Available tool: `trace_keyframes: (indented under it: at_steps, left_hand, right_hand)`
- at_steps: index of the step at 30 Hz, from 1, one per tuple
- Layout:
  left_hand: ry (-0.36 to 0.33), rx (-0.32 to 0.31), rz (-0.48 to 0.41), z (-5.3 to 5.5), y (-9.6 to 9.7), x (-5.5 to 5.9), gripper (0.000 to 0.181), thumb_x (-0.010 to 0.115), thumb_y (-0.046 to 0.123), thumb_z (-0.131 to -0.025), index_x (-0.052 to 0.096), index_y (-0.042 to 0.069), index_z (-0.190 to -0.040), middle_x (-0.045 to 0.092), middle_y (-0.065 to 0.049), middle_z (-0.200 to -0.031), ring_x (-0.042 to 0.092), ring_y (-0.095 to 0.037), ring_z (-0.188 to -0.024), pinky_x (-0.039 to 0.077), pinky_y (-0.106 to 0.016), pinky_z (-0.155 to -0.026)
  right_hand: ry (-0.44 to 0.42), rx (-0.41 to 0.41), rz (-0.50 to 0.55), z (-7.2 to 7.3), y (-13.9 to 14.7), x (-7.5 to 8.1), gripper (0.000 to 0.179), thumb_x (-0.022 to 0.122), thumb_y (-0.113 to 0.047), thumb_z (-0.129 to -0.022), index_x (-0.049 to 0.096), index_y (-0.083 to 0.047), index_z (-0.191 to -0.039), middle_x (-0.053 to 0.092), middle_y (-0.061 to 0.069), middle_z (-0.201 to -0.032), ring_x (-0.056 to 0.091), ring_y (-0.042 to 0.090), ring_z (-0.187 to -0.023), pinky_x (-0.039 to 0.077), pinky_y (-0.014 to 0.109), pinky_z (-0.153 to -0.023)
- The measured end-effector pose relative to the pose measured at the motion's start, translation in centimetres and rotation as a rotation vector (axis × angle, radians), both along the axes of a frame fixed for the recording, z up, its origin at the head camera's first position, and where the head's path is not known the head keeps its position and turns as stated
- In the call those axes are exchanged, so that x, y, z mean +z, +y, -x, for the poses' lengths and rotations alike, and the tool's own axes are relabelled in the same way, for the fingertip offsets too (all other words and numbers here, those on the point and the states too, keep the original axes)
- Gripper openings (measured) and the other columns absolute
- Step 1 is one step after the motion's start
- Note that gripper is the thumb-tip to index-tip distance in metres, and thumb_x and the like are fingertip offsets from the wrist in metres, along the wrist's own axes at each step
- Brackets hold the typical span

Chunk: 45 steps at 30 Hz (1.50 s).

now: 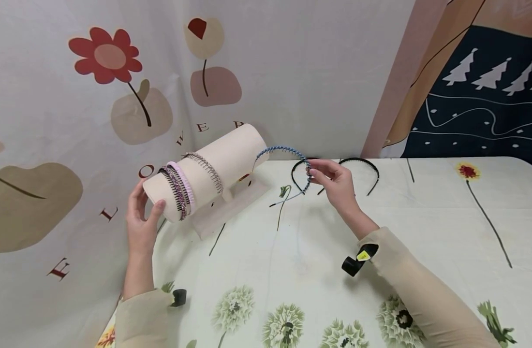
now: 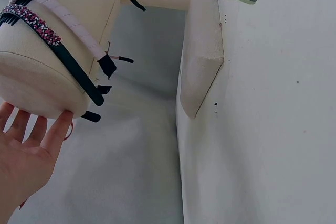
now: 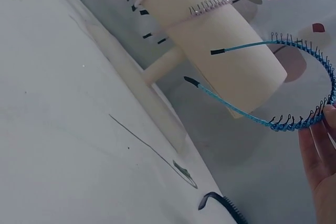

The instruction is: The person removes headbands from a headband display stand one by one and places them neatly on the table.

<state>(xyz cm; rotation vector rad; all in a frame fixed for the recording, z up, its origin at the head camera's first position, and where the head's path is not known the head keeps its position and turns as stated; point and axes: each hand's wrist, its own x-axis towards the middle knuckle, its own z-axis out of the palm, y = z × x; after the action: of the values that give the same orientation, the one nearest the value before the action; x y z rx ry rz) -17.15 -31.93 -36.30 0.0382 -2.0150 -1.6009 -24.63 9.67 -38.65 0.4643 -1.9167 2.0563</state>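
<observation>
A blue headband (image 1: 283, 148) with black tips and small wire teeth is pinched between the thumb and fingers of my right hand (image 1: 335, 186). Its two ends point toward the cream cylindrical headband stand (image 1: 231, 154); in the right wrist view the headband (image 3: 299, 125) overlaps the roller's far end, its tips apart. My left hand (image 1: 144, 217) touches the near end of the roller, fingers spread against its rim, as the left wrist view also shows. A pink wrapped headband (image 1: 182, 179), a dark beaded headband (image 1: 177, 193) and a silvery toothed headband (image 1: 209, 169) sit around the roller.
Black headbands (image 1: 363, 161) lie on the table behind my right hand. The stand's flat base (image 1: 231, 212) rests on a flower-printed tablecloth (image 1: 257, 261). A printed cloth (image 1: 309, 87) hangs right behind the stand. Dark patterned fabric (image 1: 488, 106) is at the back right.
</observation>
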Motion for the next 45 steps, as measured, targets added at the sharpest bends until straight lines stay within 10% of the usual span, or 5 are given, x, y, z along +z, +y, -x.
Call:
trace_keyframes:
  at_steps: [45]
  left_hand:
    - [-0.009, -0.006, 0.008, -0.1, 0.0, 0.1, 0.064, 0.065, 0.005, -0.092, 0.042, 0.016, -0.151, 0.044, 0.001, -0.154, 0.035, -0.017, -0.146, 0.040, -0.008, -0.103]
  right_hand:
    - [-0.129, -0.116, -0.026, 0.4, 8.8, -0.7, 0.025, 0.067, -0.007, -0.093, 0.071, -0.001, -0.117, 0.075, -0.017, -0.091, 0.071, -0.003, -0.085, 0.056, 0.013, -0.075]
